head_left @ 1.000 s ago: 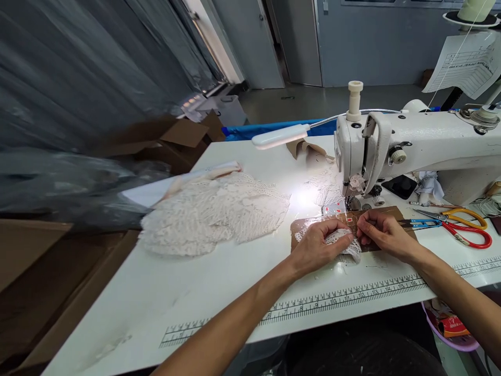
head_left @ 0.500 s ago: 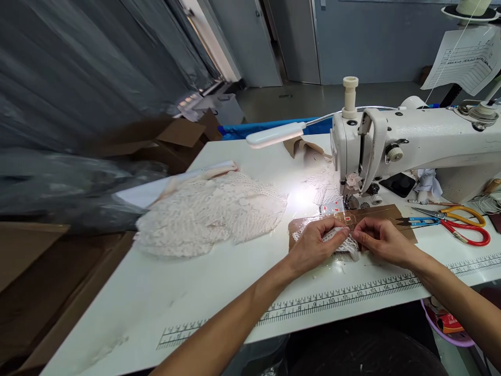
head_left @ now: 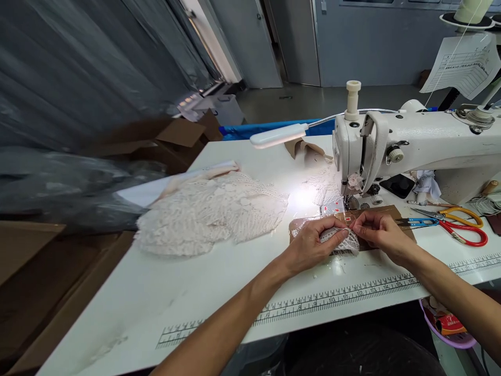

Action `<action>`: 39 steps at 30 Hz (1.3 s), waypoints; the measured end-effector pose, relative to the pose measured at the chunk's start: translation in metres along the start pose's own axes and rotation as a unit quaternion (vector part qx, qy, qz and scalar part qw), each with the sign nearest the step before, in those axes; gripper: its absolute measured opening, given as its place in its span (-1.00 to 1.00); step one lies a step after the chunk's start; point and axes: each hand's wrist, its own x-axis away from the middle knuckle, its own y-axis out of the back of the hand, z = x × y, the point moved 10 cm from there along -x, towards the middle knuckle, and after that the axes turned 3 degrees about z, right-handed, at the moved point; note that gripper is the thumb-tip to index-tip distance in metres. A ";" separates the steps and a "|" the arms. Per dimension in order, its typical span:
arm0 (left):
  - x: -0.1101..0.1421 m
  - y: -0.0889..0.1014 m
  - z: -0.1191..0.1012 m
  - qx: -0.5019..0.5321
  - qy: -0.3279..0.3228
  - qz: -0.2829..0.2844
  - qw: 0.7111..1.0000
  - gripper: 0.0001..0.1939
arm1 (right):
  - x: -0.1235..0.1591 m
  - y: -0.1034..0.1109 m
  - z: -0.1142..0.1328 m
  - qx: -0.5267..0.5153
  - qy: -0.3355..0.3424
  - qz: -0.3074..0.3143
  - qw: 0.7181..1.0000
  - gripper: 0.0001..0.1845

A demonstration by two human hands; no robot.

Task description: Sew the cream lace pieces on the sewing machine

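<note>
A small piece of white lace [head_left: 341,242] lies on a brown cardboard strip [head_left: 392,213] in front of the white sewing machine [head_left: 415,146]. My left hand [head_left: 311,244] is closed on the lace's left part, fingers curled over it. My right hand [head_left: 379,231] pinches the lace's upper right edge, fingertips meeting those of the left hand. Both hands rest on the white table [head_left: 219,282] just below the machine's needle area.
A heap of cream lace fabric [head_left: 213,211] lies to the left on the table. A lamp [head_left: 278,135] shines beside the machine. Blue snips [head_left: 418,222] and red and yellow scissors [head_left: 464,224] lie to the right. Cardboard boxes [head_left: 172,138] stand at the left; a printed ruler [head_left: 344,297] runs along the front edge.
My right hand has slid slightly left and up so its fingertips meet the left hand's on the lace. The lace has bunched up a little between them.
</note>
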 end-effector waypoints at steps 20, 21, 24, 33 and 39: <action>0.000 0.016 0.020 -0.077 0.010 -0.052 0.996 -0.74 | 0.087 -0.063 0.018 0.103 0.025 0.322 0.941 -0.56; 0.000 0.010 0.021 -0.036 0.030 -0.030 0.998 -0.71 | 0.073 -0.039 0.020 0.175 0.048 0.231 0.956 -0.54; 0.000 -0.004 0.017 0.035 0.057 0.011 0.998 -0.67 | 0.041 0.024 0.032 0.254 0.104 -0.013 0.962 -0.58; 0.000 -0.006 0.014 0.048 0.045 0.011 0.998 -0.71 | -0.006 0.014 0.004 0.088 0.040 0.028 0.995 -0.62; 0.001 -0.005 0.008 0.023 0.007 -0.004 1.000 -0.71 | -0.010 0.024 0.004 0.032 0.057 -0.081 0.995 -0.46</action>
